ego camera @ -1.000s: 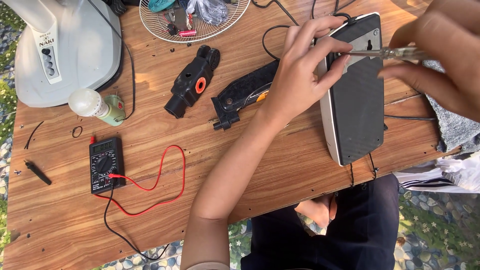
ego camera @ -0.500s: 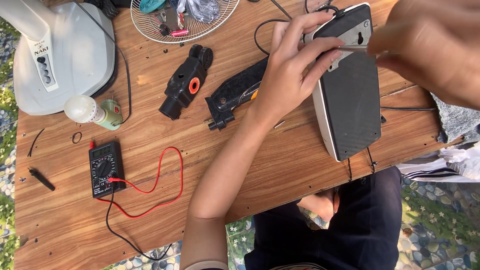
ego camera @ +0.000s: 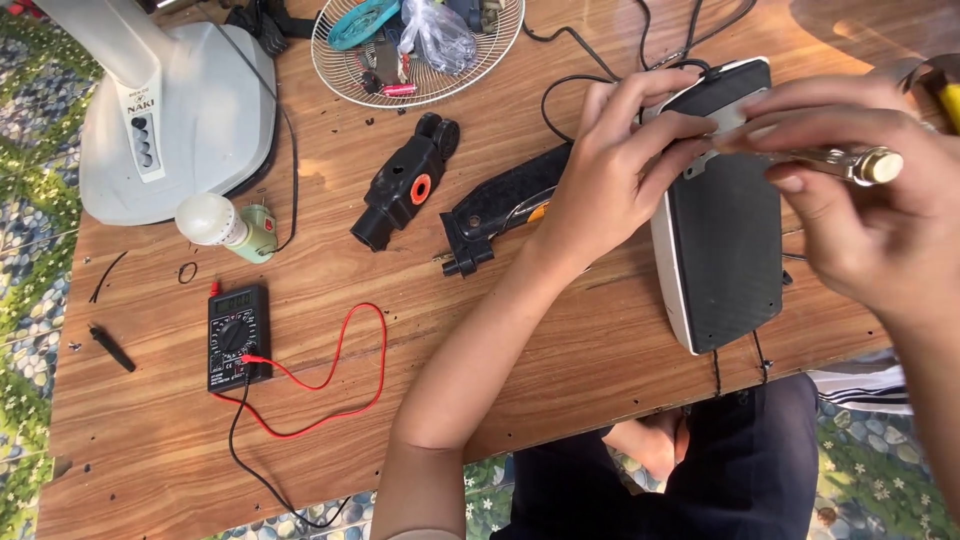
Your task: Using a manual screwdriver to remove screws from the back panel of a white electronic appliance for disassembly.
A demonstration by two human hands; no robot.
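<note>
The left hand grips the top edge of a black, white-rimmed device on the wooden worktop. The right hand has its fingers closed around a metal tool at that edge.

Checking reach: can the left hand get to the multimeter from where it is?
Probably yes. The left hand grips the black-faced device, but only bare table lies between it and the multimeter.

1. The fan base at ten o'clock is cut off by the top edge.
2. The wire basket at twelve o'clock is likewise cut off.
3. The left hand hides the screwdriver tip.
</note>
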